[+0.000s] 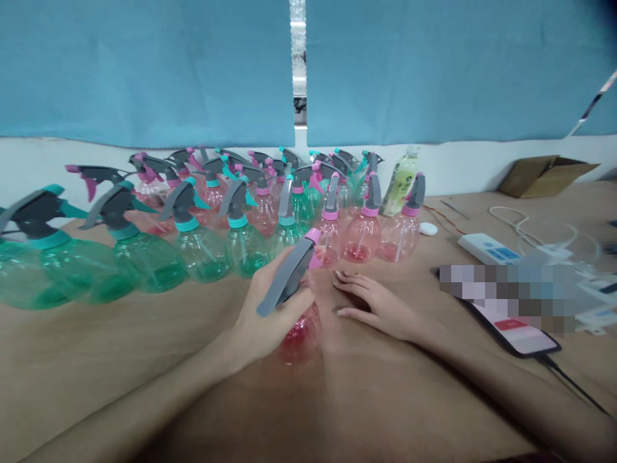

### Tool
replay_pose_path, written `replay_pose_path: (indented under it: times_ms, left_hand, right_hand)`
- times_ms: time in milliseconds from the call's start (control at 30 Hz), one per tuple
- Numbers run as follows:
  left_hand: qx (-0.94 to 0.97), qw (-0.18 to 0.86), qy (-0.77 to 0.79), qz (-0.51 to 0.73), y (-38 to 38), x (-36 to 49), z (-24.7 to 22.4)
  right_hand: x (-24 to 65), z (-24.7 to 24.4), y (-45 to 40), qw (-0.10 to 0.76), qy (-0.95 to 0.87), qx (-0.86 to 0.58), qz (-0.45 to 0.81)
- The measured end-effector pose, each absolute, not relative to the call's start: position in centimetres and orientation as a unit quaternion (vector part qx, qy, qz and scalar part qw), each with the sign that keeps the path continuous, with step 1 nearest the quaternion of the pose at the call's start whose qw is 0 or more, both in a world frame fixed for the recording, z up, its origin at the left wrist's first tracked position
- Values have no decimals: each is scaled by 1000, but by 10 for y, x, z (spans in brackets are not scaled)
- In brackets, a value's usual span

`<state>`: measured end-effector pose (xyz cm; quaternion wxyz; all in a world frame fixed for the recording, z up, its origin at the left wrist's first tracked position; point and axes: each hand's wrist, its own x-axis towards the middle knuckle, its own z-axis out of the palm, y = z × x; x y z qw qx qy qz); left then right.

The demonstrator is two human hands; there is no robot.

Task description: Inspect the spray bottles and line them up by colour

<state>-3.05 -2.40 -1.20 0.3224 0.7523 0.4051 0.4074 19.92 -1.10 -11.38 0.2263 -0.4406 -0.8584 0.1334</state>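
Fingers (297,305) of the left hand (260,320) grip a round, translucent pink plastic spray bottle (299,341) below its grey head (290,273); beside it, the right hand (380,305) rests half-open, palm-down, on the brown tabletop (159,341).

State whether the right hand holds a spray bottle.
No, the right hand lies on the table; the left hand holds the pink spray bottle.

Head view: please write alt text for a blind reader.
The left hand grips a pink spray bottle with a gray trigger head; the right hand rests nearby on the brown table. Green and pink spray bottles stand behind, with a phone at right.
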Motion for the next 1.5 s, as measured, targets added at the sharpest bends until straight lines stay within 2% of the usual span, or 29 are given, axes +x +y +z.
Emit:
replay_pose_path:
  times_ms: [1500]
  left_hand:
    - [776, 280, 375, 422, -23, -30, -8]
  right_hand:
    - [200, -116, -11, 227, -860, -438, 134]
